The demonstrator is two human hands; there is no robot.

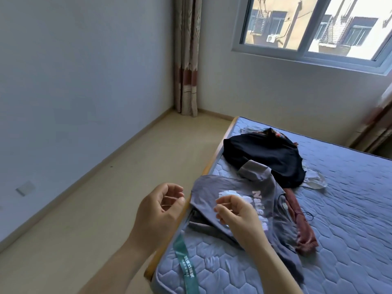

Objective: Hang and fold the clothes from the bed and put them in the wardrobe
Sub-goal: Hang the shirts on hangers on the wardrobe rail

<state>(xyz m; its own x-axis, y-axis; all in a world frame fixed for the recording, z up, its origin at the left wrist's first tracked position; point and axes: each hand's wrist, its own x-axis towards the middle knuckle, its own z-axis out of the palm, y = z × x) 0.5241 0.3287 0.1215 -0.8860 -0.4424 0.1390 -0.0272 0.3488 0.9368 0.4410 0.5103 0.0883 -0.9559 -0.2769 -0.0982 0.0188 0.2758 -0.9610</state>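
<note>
Left hand: the left hand (161,209) hangs in the air at the near left edge of the bed, over the wooden bed frame (209,164) and the floor.
Left grip: fingers bent a little and loose, thumb apart from them, nothing in it.
Right hand: the right hand (235,213) is over the grey T-shirt with pale letters (210,187).
Right grip: fingers loosely bent, nothing between them; I cannot tell if they touch the shirt.
Grey T-shirt: it lies crumpled on the blue quilted mattress (343,219), near the left edge.
Black garment: the crumpled black garment (265,158) lies farther away; a grey sleeve rests on its near edge.
Red garment: the long dark red garment (301,228) lies just right of the T-shirt.
Pale cloth: the small pale cloth (314,180) sticks out right of the black garment.
Green strap: the green strap with letters (184,264) lies across the near left corner of the mattress.
Far side: a brown patterned curtain (187,60) hangs in the corner, and a grey-framed window (305,54) is right of it.
</note>
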